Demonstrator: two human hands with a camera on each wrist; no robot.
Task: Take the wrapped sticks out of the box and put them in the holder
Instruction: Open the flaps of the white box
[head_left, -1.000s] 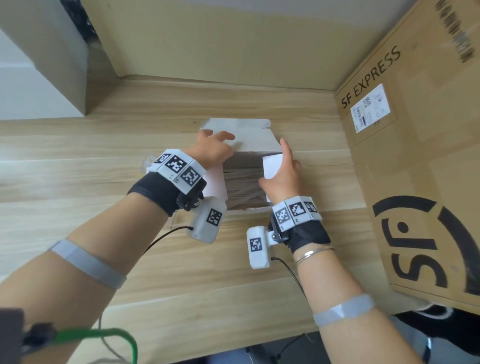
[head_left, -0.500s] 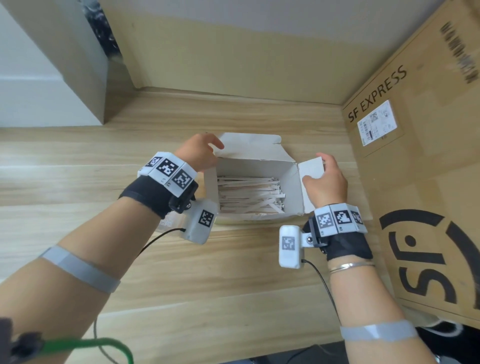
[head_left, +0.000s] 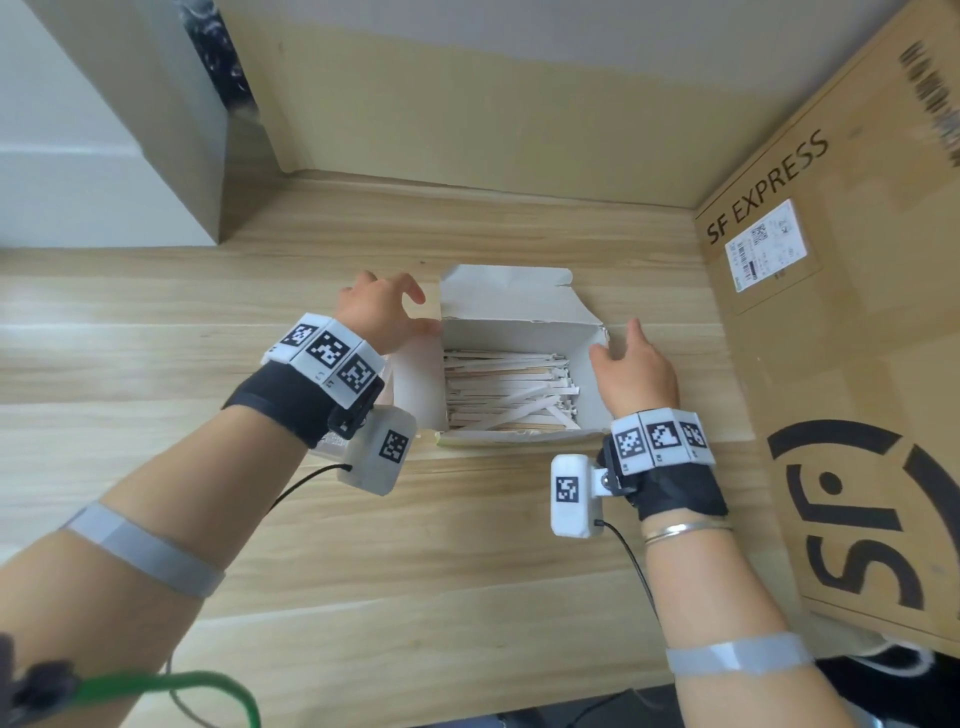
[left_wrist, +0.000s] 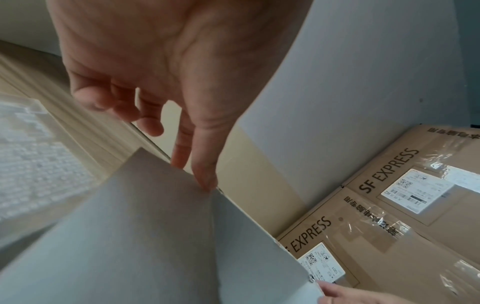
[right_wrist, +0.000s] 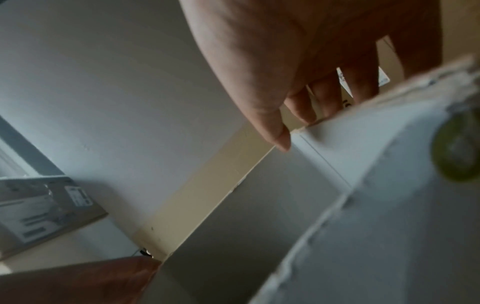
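Note:
A white cardboard box (head_left: 514, 335) stands open in the middle of the wooden table, its lid flap (head_left: 509, 291) folded back. Several paper-wrapped sticks (head_left: 509, 389) lie flat inside it. My left hand (head_left: 384, 312) is at the box's left far corner, where its thumb (left_wrist: 205, 179) touches the edge of the left flap (left_wrist: 130, 226); the other fingers hang loosely. My right hand (head_left: 634, 364) lies with straight fingers over the box's right side and hides the right flap. A clear plastic container (left_wrist: 33, 164) sits left of the box, mostly hidden under my left wrist in the head view.
A large SF EXPRESS carton (head_left: 857, 364) stands close on the right. A beige wall (head_left: 467, 104) closes the back, and a grey block (head_left: 130, 130) stands at the back left. Bare wooden table (head_left: 415, 571) runs toward me up to its front edge.
Both hands moved apart from above the box to its two sides, folding the side flaps outward. The sticks inside now show. The right hand has pressed the right flap out of sight.

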